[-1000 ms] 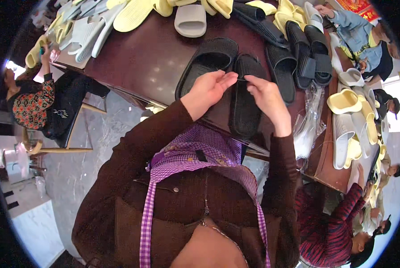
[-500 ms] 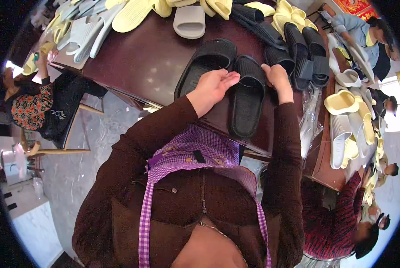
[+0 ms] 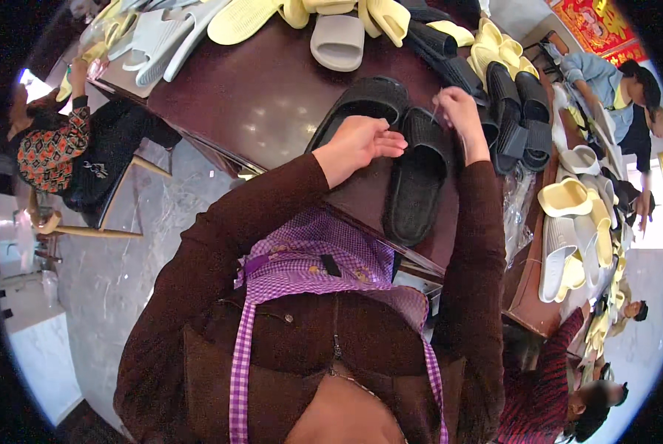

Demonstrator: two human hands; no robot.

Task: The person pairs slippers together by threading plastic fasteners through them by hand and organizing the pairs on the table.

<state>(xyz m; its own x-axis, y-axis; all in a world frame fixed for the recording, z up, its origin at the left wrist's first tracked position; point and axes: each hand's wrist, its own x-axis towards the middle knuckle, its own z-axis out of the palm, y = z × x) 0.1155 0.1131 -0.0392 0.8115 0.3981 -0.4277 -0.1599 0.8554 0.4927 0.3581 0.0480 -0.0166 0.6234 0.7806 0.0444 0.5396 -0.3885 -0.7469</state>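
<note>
Two black slide slippers lie side by side on the dark brown table [image 3: 272,96]. My left hand [image 3: 361,144] rests on the left black slipper [image 3: 365,100], its fingertips drawn together at the slipper's inner edge. The right black slipper [image 3: 416,185] lies just to the right of that hand, pointing toward me. My right hand [image 3: 461,111] is lifted above the far end of the right slipper. Its fingers are pinched on a thin pale thread [image 3: 434,112] that runs down from them.
A grey slipper [image 3: 337,41] and pale yellow slippers [image 3: 376,15] lie at the table's far side. More black slippers [image 3: 513,111] are stacked to the right, beside clear plastic bags [image 3: 520,207] and cream slippers [image 3: 568,200]. Other people sit at the left [image 3: 50,155] and right [image 3: 605,74].
My hands were together between the two black slippers. My right hand has since moved up and to the right, away from the left hand, which stays on the left slipper.
</note>
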